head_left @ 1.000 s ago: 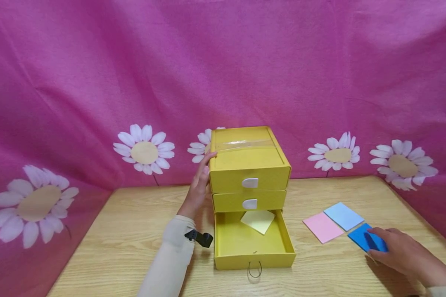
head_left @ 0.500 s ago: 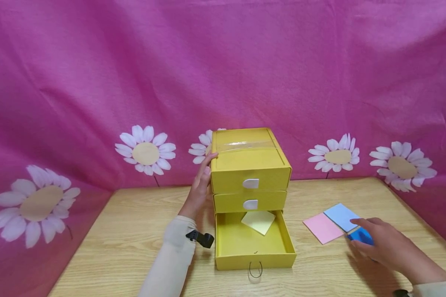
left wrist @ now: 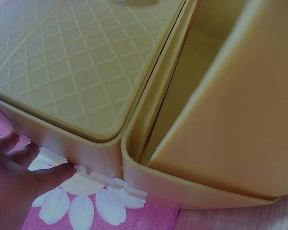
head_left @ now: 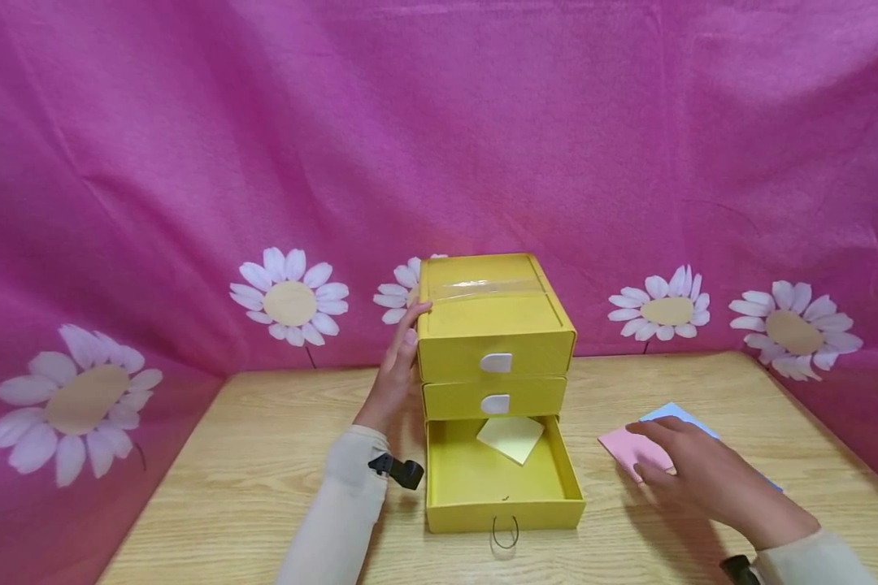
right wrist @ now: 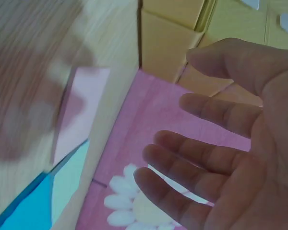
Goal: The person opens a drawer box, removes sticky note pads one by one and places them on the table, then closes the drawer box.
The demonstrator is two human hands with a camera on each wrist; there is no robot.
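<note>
A yellow drawer box [head_left: 492, 313] stands on the table. Its bottom drawer [head_left: 505, 517] is pulled out and bears a pale yellow note pad [head_left: 512, 439]. My left hand [head_left: 395, 370] rests against the box's left side, one fingertip at the top edge; in the left wrist view its fingers [left wrist: 50, 178] touch the side wall. Above the pink note pad [head_left: 622, 448] hovers my right hand [head_left: 710, 475], thumb and fingers apart, holding nothing in the right wrist view. It partly covers the light blue pad [head_left: 680, 415] and most of the dark blue pad [right wrist: 26, 206].
Two upper drawers with white tabs [head_left: 496, 363] are closed. A thin loop [head_left: 505, 533] hangs at the bottom drawer's front. Behind the wooden table [head_left: 263, 455] hangs a magenta cloth [head_left: 439, 146] with daisies. Clear tape [head_left: 483, 286] crosses the box top.
My right hand has moved left from the dark blue pad to over the pink pad. That dark blue pad stays on the table. My left hand keeps its place on the box.
</note>
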